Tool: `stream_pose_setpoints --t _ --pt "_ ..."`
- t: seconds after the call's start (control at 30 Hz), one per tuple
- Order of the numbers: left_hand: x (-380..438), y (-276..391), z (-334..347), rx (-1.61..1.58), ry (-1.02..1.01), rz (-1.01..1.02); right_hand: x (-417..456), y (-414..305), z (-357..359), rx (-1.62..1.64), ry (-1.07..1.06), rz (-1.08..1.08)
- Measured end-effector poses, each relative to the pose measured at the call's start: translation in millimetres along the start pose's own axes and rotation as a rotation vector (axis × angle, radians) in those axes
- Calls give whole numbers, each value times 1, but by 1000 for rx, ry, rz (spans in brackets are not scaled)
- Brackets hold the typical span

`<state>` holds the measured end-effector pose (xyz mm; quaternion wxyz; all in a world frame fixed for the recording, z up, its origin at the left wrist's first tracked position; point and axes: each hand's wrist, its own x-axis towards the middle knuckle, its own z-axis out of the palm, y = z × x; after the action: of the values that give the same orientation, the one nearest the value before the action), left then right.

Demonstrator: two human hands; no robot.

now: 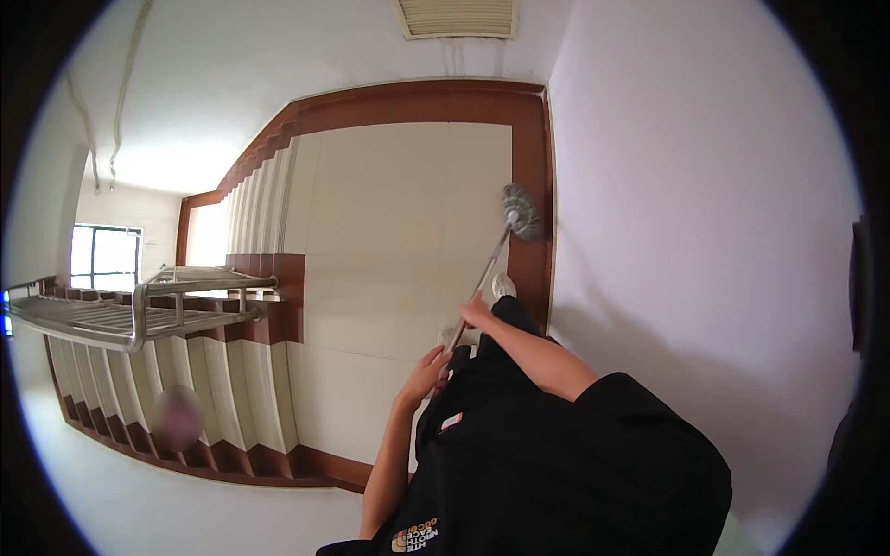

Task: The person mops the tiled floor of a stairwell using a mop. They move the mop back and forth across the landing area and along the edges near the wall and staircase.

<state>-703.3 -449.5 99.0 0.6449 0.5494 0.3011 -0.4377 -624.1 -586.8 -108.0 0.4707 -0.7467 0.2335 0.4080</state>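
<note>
Both hands grip the metal handle of a mop (492, 258), which slants away from my body. My right hand (475, 312) holds the shaft lower down, nearer the mop head. Closer to my waist, my left hand (431, 368) is wrapped around the upper part of the handle. The grey, striped mop head (521, 210) rests on the landing floor, over the edge between the pale tiles (389, 208) and the red-brown border (530, 153) by the right wall. One white shoe (502, 285) stands just below it; the other is partly hidden behind the handle.
Stairs with pale treads (240, 379) lead off at the lower left, and another flight (261, 198) at the upper left. A stainless-steel railing (139, 313) stands between them. A white wall (681, 208) borders the right side. A louvred vent (457, 19) sits in the far wall.
</note>
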Motion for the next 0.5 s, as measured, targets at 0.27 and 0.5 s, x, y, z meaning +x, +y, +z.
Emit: stream_pose_setpoints --t 0.27,0.5 --pt "-9 -50 -58 602 202 358 -19 -30 66 -304 -114 -437" --pt "62 20 -28 858 210 403 51 -62 18 -170 97 -555"
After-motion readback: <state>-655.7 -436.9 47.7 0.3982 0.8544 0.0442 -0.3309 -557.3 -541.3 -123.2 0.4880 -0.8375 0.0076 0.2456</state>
